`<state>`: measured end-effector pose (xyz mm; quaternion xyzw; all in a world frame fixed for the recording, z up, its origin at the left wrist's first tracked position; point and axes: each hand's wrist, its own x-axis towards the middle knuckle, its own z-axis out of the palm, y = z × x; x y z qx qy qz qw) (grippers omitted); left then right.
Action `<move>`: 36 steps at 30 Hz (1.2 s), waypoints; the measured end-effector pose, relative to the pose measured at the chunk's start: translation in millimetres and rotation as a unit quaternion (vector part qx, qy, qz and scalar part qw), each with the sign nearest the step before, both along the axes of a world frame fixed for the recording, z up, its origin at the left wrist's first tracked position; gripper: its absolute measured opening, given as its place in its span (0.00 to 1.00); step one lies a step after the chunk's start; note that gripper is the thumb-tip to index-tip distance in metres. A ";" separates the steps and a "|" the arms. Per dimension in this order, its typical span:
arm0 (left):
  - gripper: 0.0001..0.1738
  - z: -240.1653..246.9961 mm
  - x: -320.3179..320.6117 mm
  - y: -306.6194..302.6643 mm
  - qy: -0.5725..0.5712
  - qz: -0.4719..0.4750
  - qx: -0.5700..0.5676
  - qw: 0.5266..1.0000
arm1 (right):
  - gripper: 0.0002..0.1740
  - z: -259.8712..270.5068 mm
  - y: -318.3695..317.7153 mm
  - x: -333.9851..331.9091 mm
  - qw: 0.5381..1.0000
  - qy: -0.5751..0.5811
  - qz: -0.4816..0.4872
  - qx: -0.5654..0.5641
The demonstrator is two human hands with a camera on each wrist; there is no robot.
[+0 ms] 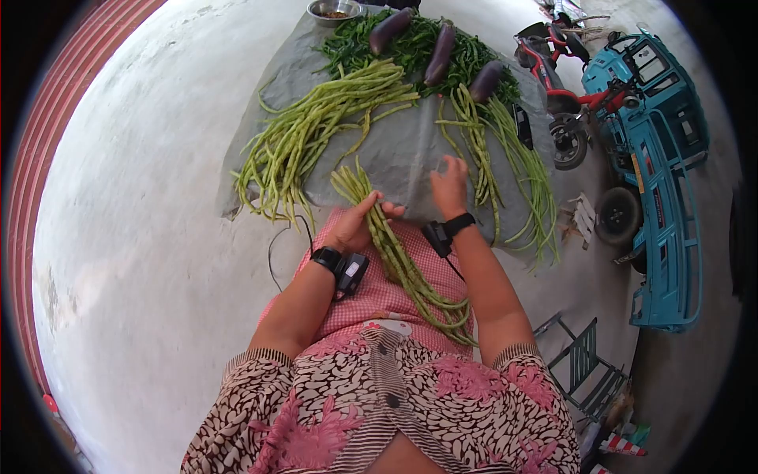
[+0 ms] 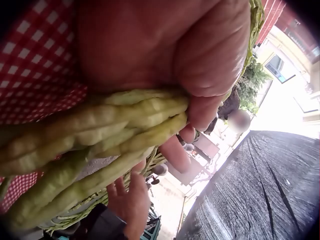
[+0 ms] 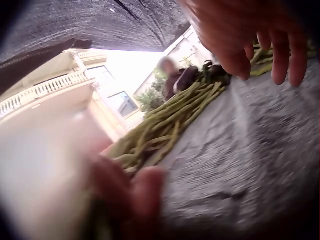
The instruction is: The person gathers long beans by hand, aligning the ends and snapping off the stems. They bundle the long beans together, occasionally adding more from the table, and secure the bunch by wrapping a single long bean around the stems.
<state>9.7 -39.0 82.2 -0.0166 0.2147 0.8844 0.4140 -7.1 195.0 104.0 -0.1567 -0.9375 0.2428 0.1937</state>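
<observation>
My left hand grips a bunch of long green beans near its upper end, the thumb across the stalks. The bunch trails down over a pink checked apron. In the left wrist view the beans pass under the thumb and palm. My right hand hovers to the right, over the cloth's near side, beside a thin row of long beans. In the right wrist view its fingers hang loosely with nothing between them.
A grey sheet bears a big heap of long beans, leafy greens, several eggplants and thinner green stalks. A metal bowl stands at the far edge. On the right are a blue three-wheeler and a folding chair.
</observation>
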 end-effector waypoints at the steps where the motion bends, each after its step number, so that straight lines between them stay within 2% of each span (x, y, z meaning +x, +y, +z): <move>1: 0.11 -3.7 -0.9 1.0 0.014 -0.003 0.004 1.000 | 0.26 -9.7 17.7 0.2 0.999 -0.007 -0.033 0.006; 3: 0.12 -4.5 0.2 1.5 -0.010 0.012 0.018 1.000 | 0.27 -30.3 49.9 0.8 0.995 -0.019 -0.096 0.016; 5: 0.12 -4.4 -0.4 -2.2 -0.032 0.019 0.052 0.998 | 0.27 -54.8 77.2 5.6 0.993 -0.035 -0.106 0.035; 6: 0.12 3.3 0.4 -2.6 -0.053 0.042 0.029 0.997 | 0.27 -59.9 81.9 8.3 0.992 -0.043 -0.111 0.043; 9: 0.12 -8.5 -3.9 -3.4 -0.032 0.027 0.075 0.996 | 0.27 -13.6 53.9 23.2 0.988 -0.122 -0.095 0.025; 12: 0.14 -11.2 -3.0 -2.2 -0.025 0.039 0.051 0.998 | 0.27 -17.6 45.6 23.8 0.976 -0.189 -0.093 0.052; 15: 0.15 -22.4 -7.3 -3.0 -0.026 0.018 0.056 0.998 | 0.25 -19.2 38.1 25.9 0.984 -0.082 -0.152 0.049; 18: 0.15 -24.8 -8.4 -2.9 -0.025 0.007 0.069 0.997 | 0.21 -25.1 46.9 26.9 0.986 -0.078 -0.113 0.093; 21: 0.12 -12.5 -3.3 -1.9 -0.040 0.021 0.027 0.999 | 0.15 -15.1 47.0 26.5 0.982 -0.153 -0.072 0.085; 24: 0.12 -2.2 -0.7 -1.0 -0.071 0.011 0.018 0.997 | 0.10 2.1 25.5 35.8 0.990 -0.075 -0.001 0.119; 27: 0.13 -11.2 -4.0 0.2 -0.049 -0.010 0.036 0.998 | 0.09 32.5 -3.5 47.4 0.993 -0.026 0.114 0.024; 30: 0.13 -13.3 -4.3 0.8 -0.048 -0.009 0.017 0.999 | 0.11 57.0 -36.1 69.3 0.957 -0.090 0.219 -0.168; 34: 0.12 -8.8 -4.7 -1.7 -0.058 -0.054 0.060 0.995 | 0.12 65.2 -59.0 97.3 0.912 -0.122 0.340 -0.193; 36: 0.13 -13.1 -5.8 -2.1 -0.032 -0.015 0.038 0.999 | 0.13 66.9 -62.5 110.6 0.903 -0.150 0.365 -0.172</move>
